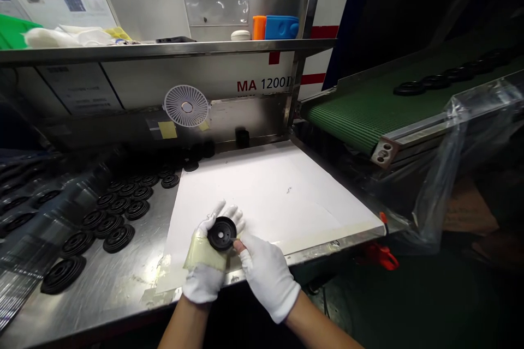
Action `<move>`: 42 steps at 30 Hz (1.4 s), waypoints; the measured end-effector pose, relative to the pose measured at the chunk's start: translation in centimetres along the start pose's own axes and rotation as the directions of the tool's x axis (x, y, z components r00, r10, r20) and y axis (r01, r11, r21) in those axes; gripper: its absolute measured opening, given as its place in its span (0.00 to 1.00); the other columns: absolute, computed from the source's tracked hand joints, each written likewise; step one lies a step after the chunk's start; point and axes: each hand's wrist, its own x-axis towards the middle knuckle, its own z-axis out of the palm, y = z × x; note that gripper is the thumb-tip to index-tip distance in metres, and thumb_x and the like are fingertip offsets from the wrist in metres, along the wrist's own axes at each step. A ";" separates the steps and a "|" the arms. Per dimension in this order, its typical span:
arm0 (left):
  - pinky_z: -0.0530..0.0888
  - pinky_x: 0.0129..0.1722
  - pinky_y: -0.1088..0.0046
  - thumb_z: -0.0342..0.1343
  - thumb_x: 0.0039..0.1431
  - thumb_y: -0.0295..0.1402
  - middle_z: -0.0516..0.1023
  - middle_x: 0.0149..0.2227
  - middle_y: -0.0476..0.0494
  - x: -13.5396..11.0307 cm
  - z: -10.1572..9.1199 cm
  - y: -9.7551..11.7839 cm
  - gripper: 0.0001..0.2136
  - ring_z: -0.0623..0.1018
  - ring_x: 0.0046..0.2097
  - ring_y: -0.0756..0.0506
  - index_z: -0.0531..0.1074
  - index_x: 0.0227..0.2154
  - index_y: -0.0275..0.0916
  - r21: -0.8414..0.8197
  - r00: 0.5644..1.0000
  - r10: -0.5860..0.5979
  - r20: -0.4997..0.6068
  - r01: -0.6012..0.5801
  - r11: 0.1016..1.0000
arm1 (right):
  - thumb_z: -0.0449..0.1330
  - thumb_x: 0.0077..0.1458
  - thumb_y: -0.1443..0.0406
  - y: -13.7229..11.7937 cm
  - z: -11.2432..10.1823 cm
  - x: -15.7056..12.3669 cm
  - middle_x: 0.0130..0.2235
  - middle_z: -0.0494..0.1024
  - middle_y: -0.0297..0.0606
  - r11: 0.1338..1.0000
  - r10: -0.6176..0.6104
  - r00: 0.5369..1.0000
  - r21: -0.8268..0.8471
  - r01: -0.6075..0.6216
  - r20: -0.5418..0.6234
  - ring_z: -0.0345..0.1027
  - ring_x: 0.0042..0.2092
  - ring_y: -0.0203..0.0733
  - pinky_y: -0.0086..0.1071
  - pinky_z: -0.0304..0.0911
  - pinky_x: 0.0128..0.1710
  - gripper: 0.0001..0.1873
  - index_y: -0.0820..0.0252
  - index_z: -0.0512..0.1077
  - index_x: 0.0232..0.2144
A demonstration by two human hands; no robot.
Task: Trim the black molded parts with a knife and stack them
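Observation:
In the head view, a black round plastic part [221, 234] with a raised rim and a small central hole rests in the palm of my left hand [207, 262]. That hand wears a white glove with a pale yellow wrap around it, thumb and fingers around the part. My right hand [266, 272], in a white glove with the thumb tip bare, is closed at the part's right rim. Something small and dark shows at its fingertips, too small to name. Both hands are above the front edge of a white sheet [262, 191].
Several similar black round parts [118, 238] lie on the metal table [110, 283] at left, beside clear plastic trays [53, 234]. A green conveyor belt [347, 114] at right carries more. A small white fan [186, 106] stands below the shelf [164, 50]. Red-handled scissors [379, 256] hang at the table edge.

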 end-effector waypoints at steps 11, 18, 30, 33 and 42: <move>0.73 0.32 0.71 0.57 0.49 0.27 0.70 0.24 0.49 1.5 -0.5 -0.1 0.04 0.72 0.29 0.50 0.72 0.29 0.36 -0.219 1.000 0.012 -0.012 -0.014 0.976 | 0.45 0.62 0.62 -0.4 0.6 -0.5 0.28 0.75 0.30 0.998 0.018 0.997 -0.056 -0.022 -0.075 0.67 0.28 0.36 0.30 0.45 0.26 0.11 0.54 0.67 0.33; 0.73 0.39 0.68 0.53 0.50 0.25 0.73 0.29 0.47 0.8 0.0 0.0 0.08 0.75 0.34 0.49 0.72 0.33 0.38 -0.234 0.990 0.115 -0.075 -0.130 0.963 | 0.43 0.63 0.61 -1.8 0.8 -1.0 0.26 0.74 0.30 0.998 0.013 0.996 -0.055 -0.017 -0.083 0.67 0.27 0.37 0.31 0.44 0.25 0.14 0.54 0.66 0.30; 0.73 0.32 0.71 0.56 0.49 0.27 0.69 0.23 0.50 1.1 0.2 0.0 0.04 0.72 0.27 0.51 0.70 0.30 0.37 -0.221 0.999 0.021 -0.047 -0.031 0.975 | 0.46 0.62 0.61 -1.0 1.0 -0.9 0.27 0.75 0.30 0.993 0.051 0.992 -0.104 -0.063 -0.115 0.67 0.26 0.37 0.31 0.43 0.24 0.11 0.54 0.67 0.32; 0.73 0.36 0.72 0.55 0.49 0.26 0.69 0.23 0.52 0.7 0.4 -0.1 0.07 0.73 0.28 0.52 0.70 0.33 0.40 -0.225 0.992 0.102 -0.073 -0.116 0.967 | 0.45 0.62 0.61 -1.5 1.0 -1.1 0.28 0.75 0.29 0.996 0.038 0.992 -0.080 -0.048 -0.121 0.67 0.27 0.37 0.31 0.43 0.25 0.12 0.53 0.66 0.33; 0.74 0.31 0.63 0.49 0.48 0.26 0.72 0.26 0.43 -0.2 -0.5 0.5 0.12 0.74 0.30 0.45 0.71 0.37 0.34 -0.142 1.000 -0.031 0.005 0.031 0.989 | 0.46 0.61 0.62 -1.3 0.9 -1.3 0.28 0.75 0.31 0.999 0.039 0.995 -0.033 -0.042 -0.087 0.67 0.27 0.37 0.30 0.45 0.26 0.11 0.54 0.67 0.34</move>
